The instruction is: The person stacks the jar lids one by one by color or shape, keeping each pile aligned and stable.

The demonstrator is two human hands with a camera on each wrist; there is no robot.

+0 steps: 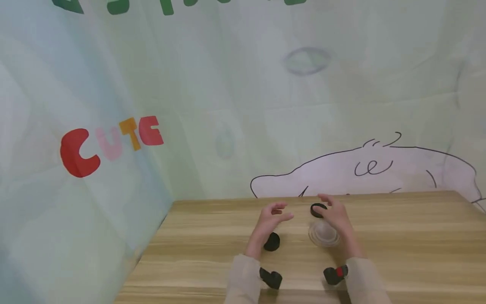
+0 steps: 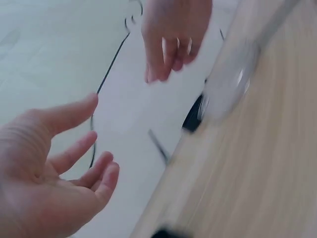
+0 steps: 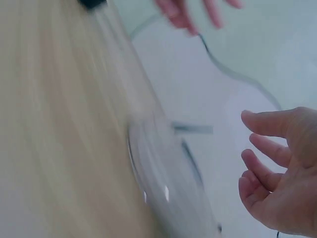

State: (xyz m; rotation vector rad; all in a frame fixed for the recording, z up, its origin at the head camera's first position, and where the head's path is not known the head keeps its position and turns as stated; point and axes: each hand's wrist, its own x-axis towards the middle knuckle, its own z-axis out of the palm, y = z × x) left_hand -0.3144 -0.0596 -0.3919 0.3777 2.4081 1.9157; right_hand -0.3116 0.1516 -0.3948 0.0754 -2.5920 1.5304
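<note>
My left hand (image 1: 268, 220) is held above the table with its fingers spread and loosely bent, holding nothing. Beneath its wrist a round black object (image 1: 272, 242) lies on the wood. My right hand (image 1: 336, 216) hovers over the right side, fingers relaxed and apart from the thumb, its palm bare in the right wrist view. Below it sits a clear, round, dish-like container (image 1: 322, 236), blurred in the right wrist view. Just behind that lies a flat black ring-shaped piece (image 1: 313, 211), partly covered by the right thumb in the head view.
The wooden table (image 1: 197, 253) ends at a printed cloth backdrop (image 1: 212, 139), which also hangs along the left side. Each wrist wears a small black camera mount, one on the left (image 1: 271, 278) and one on the right (image 1: 334, 275).
</note>
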